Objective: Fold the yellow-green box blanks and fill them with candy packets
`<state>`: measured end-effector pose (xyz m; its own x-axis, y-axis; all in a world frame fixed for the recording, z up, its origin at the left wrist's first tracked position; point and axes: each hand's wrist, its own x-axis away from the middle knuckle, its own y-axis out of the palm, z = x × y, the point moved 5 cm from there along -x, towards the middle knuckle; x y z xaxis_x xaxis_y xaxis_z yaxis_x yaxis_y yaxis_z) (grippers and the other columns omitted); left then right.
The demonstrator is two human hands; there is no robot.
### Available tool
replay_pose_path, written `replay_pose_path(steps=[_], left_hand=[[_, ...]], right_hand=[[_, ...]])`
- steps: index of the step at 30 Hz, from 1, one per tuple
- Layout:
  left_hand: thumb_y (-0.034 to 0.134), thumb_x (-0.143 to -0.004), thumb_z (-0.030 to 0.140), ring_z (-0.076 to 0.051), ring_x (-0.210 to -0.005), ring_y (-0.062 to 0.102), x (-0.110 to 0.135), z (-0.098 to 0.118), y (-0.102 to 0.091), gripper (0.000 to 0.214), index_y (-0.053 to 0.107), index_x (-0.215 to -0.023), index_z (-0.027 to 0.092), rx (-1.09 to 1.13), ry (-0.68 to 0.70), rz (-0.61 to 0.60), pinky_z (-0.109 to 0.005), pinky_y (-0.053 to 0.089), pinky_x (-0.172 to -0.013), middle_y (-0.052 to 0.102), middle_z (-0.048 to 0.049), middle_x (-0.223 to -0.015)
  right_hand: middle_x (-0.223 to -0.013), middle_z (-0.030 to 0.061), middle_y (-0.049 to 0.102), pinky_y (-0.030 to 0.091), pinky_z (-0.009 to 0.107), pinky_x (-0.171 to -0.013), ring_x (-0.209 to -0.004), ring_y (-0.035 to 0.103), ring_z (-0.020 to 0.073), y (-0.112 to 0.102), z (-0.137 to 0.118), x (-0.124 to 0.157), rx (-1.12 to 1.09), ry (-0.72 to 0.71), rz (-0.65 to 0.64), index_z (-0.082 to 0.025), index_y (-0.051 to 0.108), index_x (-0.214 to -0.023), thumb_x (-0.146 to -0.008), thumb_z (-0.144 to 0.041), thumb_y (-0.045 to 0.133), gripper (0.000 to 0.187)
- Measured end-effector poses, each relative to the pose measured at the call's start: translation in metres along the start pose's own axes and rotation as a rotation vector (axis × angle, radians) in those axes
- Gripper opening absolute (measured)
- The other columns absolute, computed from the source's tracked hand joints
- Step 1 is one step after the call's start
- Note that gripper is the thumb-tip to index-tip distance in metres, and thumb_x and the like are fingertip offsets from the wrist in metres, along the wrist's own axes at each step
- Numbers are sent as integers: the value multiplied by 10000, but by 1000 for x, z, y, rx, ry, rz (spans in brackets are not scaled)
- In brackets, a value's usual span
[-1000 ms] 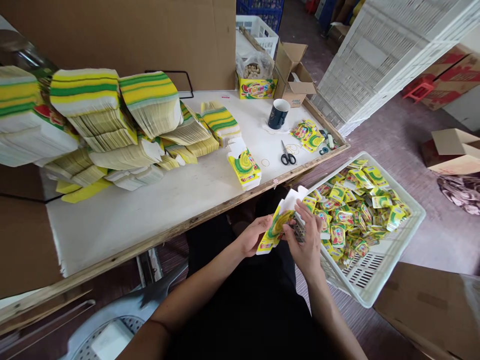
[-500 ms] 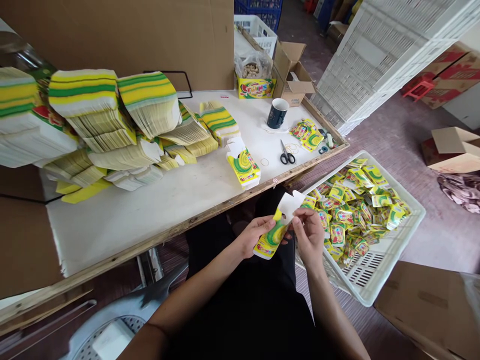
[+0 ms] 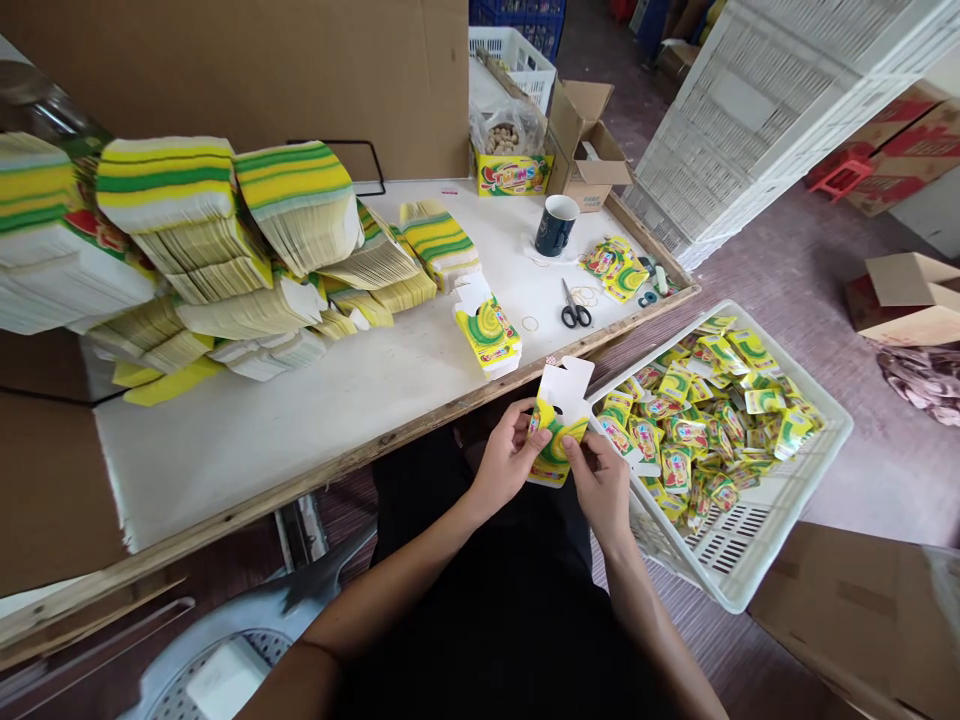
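Between my two hands is a yellow and green printed carton (image 3: 553,462) with white flaps standing up at its top end. My left hand (image 3: 511,455) grips its left side, thumb on the printed face. On the opposite side my right hand (image 3: 600,478) pinches the edge, thumb in front. The carton is held above my lap, just off the table's front edge. A small stack of flat cartons (image 3: 487,338) lies on the table beyond it. To the right, a white plastic crate (image 3: 787,545) holds many small yellow-green cartons (image 3: 686,430).
Bundles of flat cartons (image 3: 292,210) fill the left of the table (image 3: 247,440). Scissors (image 3: 575,312), a dark mug (image 3: 556,228), a carton pile (image 3: 615,268) and an open cardboard box (image 3: 589,165) stand further right. Tall stacked crates (image 3: 765,110) rise behind.
The carton has turned more upright and moved slightly up, its flaps now pointing away from me. My right hand has shifted from the flap end down to the carton's right side.
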<state>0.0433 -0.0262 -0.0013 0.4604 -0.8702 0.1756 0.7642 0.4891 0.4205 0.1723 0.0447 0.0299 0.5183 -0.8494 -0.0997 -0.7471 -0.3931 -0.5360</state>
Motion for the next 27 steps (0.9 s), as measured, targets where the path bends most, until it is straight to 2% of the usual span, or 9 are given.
replay_pose_path(steps=[2, 4, 6, 10, 14, 17, 21, 23, 27], left_hand=[[760, -817, 438, -136, -842, 639, 1, 3, -2, 706, 401, -1384, 220, -43, 34, -24, -255, 535, -812, 651, -7, -903], [738, -839, 408, -135, -840, 634, 2, 6, -2, 758, 321, -1452, 249, -69, 42, -85, -263, 538, -821, 644, -9, -923], [713, -858, 397, -151, -877, 645, 3, 9, -2, 747, 320, -1480, 264, -81, 31, -166, -279, 541, -837, 655, -35, -979], [751, -825, 399, -164, -884, 659, 5, 12, -1, 642, 474, -1378, 228, -56, -53, -279, -262, 535, -808, 669, -55, -980], [822, -756, 406, -128, -772, 647, 11, 7, 2, 523, 548, -1150, 197, -9, -173, -348, -231, 526, -725, 660, -34, -939], [817, -767, 395, -124, -767, 662, 15, 4, 5, 598, 490, -1235, 221, 9, -186, -366, -230, 532, -731, 676, -40, -977], [773, -819, 373, -180, -926, 712, 16, 2, 9, 900, 209, -1517, 305, 32, -169, -402, -293, 569, -843, 688, -102, -1175], [739, -846, 377, -200, -1019, 701, 14, 3, 10, 753, 351, -1481, 259, -34, -130, -426, -284, 573, -868, 673, -125, -1231], [686, -884, 354, -212, -1156, 659, 9, 6, 4, 503, 550, -1351, 224, -166, 2, -332, -243, 580, -871, 613, -123, -1366]], right_hand=[[-836, 50, 641, 435, 309, -630, -696, 549, 166, -2, 4, -2, -118, 34, -21, -184, 655, -1029, -955, -448, 615, 277], [-964, 61, 664, 475, 311, -653, -721, 578, 167, -4, 6, -2, -235, 40, -42, -212, 550, -1313, -948, -431, 634, 434], [-1072, 78, 663, 494, 316, -670, -736, 589, 167, -7, 5, -3, -270, 20, -70, -243, 445, -1440, -941, -424, 644, 567], [-1027, 77, 650, 481, 301, -651, -748, 592, 171, -14, 0, -4, -262, -8, -183, -233, 523, -1357, -957, -441, 610, 459], [-766, 31, 590, 374, 272, -542, -607, 485, 137, -23, -6, -8, -187, -24, -200, -192, 628, -1042, -984, -456, 559, 279], [-783, 54, 610, 411, 292, -594, -676, 532, 161, -26, -8, -9, -148, -78, -158, -186, 641, -875, -986, -461, 549, 310], [-957, 86, 659, 494, 334, -739, -861, 615, 205, -26, -2, -8, -173, -94, -46, -210, 671, -1049, -971, -422, 588, 240], [-1057, 98, 673, 508, 356, -804, -964, 635, 224, -28, 1, -8, -184, -94, -14, -229, 661, -1162, -976, -397, 588, 261], [-1053, 88, 668, 462, 381, -905, -1029, 608, 226, -36, -4, -10, -104, -200, -17, -230, 738, -1086, -1016, -387, 512, 284]])
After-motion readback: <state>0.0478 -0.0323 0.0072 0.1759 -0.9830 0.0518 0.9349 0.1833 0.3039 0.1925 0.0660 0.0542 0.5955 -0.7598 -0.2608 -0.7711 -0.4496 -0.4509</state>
